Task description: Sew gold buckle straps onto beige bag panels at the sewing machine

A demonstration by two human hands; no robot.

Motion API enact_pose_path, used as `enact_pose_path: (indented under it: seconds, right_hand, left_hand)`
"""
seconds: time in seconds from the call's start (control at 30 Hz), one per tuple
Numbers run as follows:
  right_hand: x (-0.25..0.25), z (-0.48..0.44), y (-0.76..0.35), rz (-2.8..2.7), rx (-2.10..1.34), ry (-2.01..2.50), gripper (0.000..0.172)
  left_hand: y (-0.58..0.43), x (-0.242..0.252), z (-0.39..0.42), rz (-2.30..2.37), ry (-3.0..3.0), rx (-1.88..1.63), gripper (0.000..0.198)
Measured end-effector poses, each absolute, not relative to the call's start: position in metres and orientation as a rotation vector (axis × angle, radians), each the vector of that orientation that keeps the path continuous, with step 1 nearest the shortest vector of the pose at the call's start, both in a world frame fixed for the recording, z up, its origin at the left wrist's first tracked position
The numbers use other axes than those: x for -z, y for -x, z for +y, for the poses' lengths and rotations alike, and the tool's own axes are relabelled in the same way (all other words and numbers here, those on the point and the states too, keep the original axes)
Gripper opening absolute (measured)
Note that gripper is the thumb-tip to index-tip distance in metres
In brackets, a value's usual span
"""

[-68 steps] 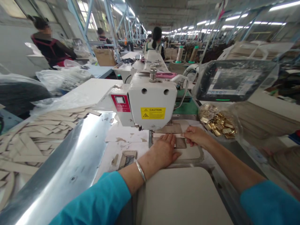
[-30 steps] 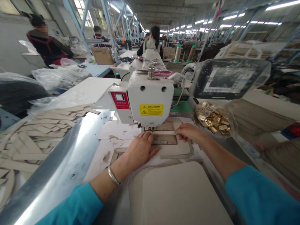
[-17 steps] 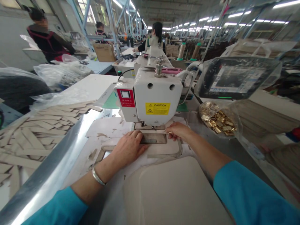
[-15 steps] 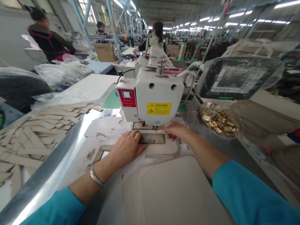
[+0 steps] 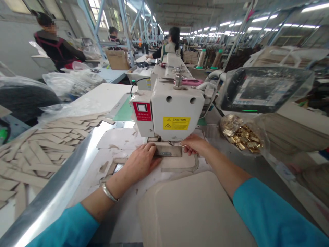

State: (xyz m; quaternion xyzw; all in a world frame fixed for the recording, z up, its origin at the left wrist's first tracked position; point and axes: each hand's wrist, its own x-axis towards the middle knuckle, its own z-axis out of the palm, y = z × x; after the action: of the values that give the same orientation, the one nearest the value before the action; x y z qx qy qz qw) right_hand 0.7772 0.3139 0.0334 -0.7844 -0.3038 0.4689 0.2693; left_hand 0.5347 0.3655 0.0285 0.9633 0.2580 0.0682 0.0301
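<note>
Under the head of a white sewing machine (image 5: 177, 109) lies a beige panel (image 5: 178, 164) with a rectangular frame around a darker strip (image 5: 168, 151). My left hand (image 5: 141, 161) rests palm down at the left end of that strip, its fingers side by side and the thumb apart. At the strip's right end, close to the needle area, my right hand (image 5: 192, 144) has its fingers pinched on a small, thin metal tool (image 5: 184, 146). Another large beige panel (image 5: 192, 209) lies nearest to me, below both hands.
Beige strips (image 5: 43, 147) are heaped at the left. To the right are a bag of gold metal pieces (image 5: 245, 137) and a plastic-wrapped screen (image 5: 259, 91). Pink-handled scissors (image 5: 191, 82) lie on the machine. Several people sit farther back.
The whole view has shifted slightly, with the machine now a little lower and further right. Both hands keep nearly the same places at the strip.
</note>
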Motion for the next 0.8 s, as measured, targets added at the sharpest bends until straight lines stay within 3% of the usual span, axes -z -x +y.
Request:
enact_pose_path:
  seconds: [0.63,0.8]
  right_hand:
    - [-0.034,0.261,-0.844,-0.647,-1.203,2.141,0.01]
    - [-0.027,0.252,-0.86,-0.662,-1.202,2.089,0.008]
  left_hand:
    - [-0.577,-0.051,0.294,0.388,-2.678,-0.215,0.033]
    - [-0.587,-0.057,0.264,0.312,-2.652,-0.087,0.047]
